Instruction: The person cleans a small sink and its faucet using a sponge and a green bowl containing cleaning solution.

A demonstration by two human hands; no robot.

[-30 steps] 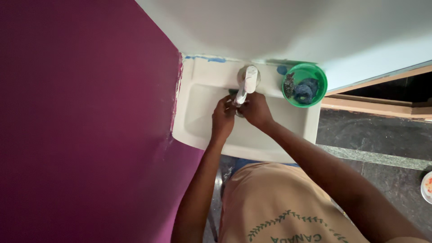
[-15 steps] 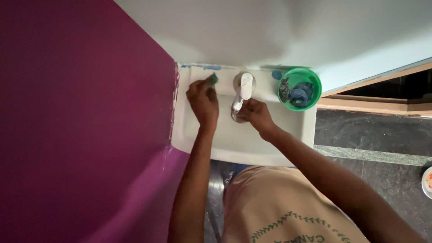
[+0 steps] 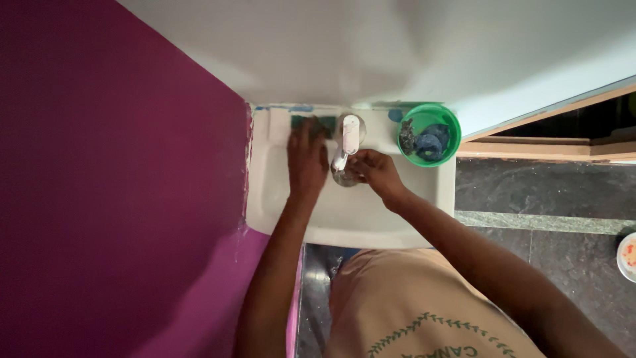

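A white wash basin [image 3: 424, 189] hangs in the corner between a magenta wall and a white wall. My left hand [image 3: 307, 159] presses a green scrub pad [image 3: 311, 122] flat onto the basin's back ledge, just left of the white tap [image 3: 347, 139]. My right hand [image 3: 374, 171] rests over the bowl beside the tap's spout, fingers curled near a shiny round thing under the spout; what it grips is hidden.
A green plastic bowl [image 3: 416, 156] with dark scrubbers in it stands on the basin's right back corner. The magenta wall [image 3: 119, 199] closes in on the left. Dark stone floor [image 3: 543, 199] lies to the right, with a small white dish [image 3: 626, 257] at the edge.
My left hand left the tap, went to the basin's back left with the green pad, and now lies flat on the ledge beside the tap. My right hand stayed at the spout.
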